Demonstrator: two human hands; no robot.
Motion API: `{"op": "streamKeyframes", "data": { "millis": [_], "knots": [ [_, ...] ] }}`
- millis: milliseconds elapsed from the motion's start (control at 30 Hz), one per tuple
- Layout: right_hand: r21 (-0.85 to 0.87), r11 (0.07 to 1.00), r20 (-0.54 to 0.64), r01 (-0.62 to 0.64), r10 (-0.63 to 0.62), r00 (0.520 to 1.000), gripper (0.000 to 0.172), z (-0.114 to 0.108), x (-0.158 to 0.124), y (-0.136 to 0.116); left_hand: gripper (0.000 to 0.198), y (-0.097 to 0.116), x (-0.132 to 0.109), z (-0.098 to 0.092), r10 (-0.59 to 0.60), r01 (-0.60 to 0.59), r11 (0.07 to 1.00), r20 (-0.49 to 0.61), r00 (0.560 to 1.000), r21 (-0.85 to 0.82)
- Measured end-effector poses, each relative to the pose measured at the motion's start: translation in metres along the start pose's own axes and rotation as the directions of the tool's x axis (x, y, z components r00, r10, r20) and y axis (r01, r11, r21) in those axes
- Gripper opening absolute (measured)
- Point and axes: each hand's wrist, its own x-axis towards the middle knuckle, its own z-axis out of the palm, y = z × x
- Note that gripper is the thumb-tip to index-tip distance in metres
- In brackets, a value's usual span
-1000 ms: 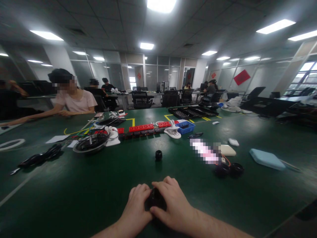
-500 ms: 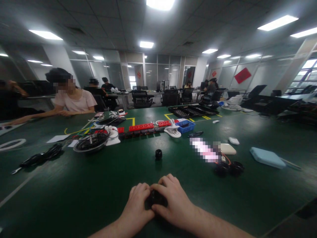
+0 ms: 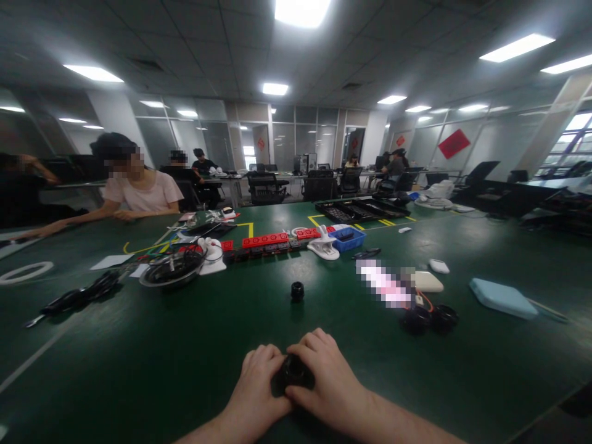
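Observation:
Near the front of the green table (image 3: 185,364), my left hand (image 3: 257,379) and my right hand (image 3: 332,375) are wrapped round a black round part (image 3: 294,370) from both sides. Its dark round top shows between my thumbs and fingers; the lower portion is hidden, and its exact kind is unclear. Both hands are closed on it. Straight beyond them stands a small black ribbed cylinder (image 3: 297,291), apart from my hands. Two round black pieces with orange wires (image 3: 431,319) lie off to the right.
A metal bowl of dark cables (image 3: 173,271), red-topped blocks (image 3: 266,239), a white clip stand (image 3: 324,246) and a blue bin (image 3: 348,239) line the middle. On the right lies a light-blue case (image 3: 503,298); bundled black cables (image 3: 83,293) lie left. A person (image 3: 143,191) sits across the table.
The view shifts slightly. More of the black part's round top now shows between my hands, which keep their hold. The small ribbed cylinder stays where it stood.

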Motion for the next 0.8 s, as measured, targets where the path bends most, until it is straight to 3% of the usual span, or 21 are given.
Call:
{"op": "streamKeyframes", "data": {
  "millis": [400, 633, 800],
  "knots": [
    [0.025, 0.999, -0.015, -0.034, 0.035, 0.999, 0.051, 0.004, -0.003, 0.001, 0.012, -0.003, -0.002, 0.004, -0.019, 0.02, 1.0, -0.059, 0.998, 0.012],
    [0.003, 0.999, 0.019, 0.038, -0.038, 0.999, 0.045, -0.01, 0.0, -0.007, 0.018, -0.01, -0.004, 0.006, 0.04, -0.035, 0.997, -0.068, 0.997, 0.073],
    [-0.074, 0.994, 0.047, 0.082, -0.078, 0.996, 0.028, -0.015, 0.004, -0.013, 0.015, -0.006, -0.005, 0.004, 0.041, -0.035, 0.992, -0.047, 0.998, 0.123]
  ]
}}
